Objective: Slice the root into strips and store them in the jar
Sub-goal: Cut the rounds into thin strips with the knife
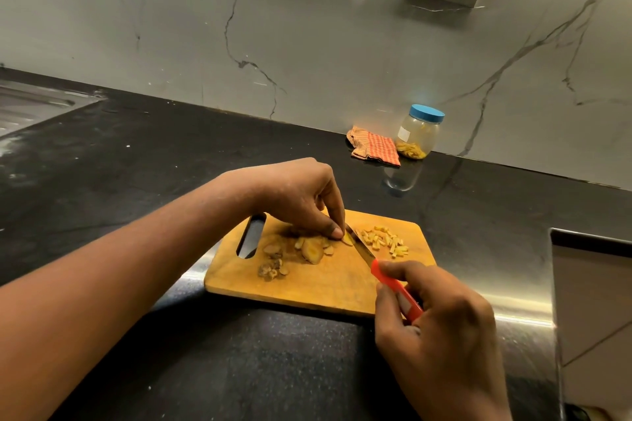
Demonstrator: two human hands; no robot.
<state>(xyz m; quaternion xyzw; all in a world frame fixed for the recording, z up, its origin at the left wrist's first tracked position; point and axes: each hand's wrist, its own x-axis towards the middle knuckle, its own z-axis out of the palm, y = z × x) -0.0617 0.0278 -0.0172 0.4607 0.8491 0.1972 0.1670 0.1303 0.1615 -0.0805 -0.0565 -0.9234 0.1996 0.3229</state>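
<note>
Left hand (297, 195) is hunched over the rectangular wooden cutting board (307, 290), fingers curled and fingertips pinning a small yellow slice of root (347, 238) flat against the wood. Right hand (441, 325) is wrapped around the small orange-handled knife (393, 286), with the blade angled across the board and its edge right up against that slice, just beside the holding fingertips.

Progress-wise I'd call it somewhere around the middle of the cutting. On the far side of the blade there's a loose pile of pale yellow cut strips (386, 241). On the near side, under and beside the left hand, a few thicker uncut root chunks (313, 249) are waiting, plus a little heap of brown knobbly trimmings (273, 270) closer to the board's handle slot.

The clear plastic jar with the blue screw lid (419, 133) stands well apart from the board, back by the grey marble wall (307, 27), next to a crumpled orange checked cloth (374, 147). It has some yellow strips in the bottom, so one batch looks stored, but the lid is on and it's mostly empty.

So what's left: finish this slice, do the remaining chunks, then open the jar and get the pile in.
</note>
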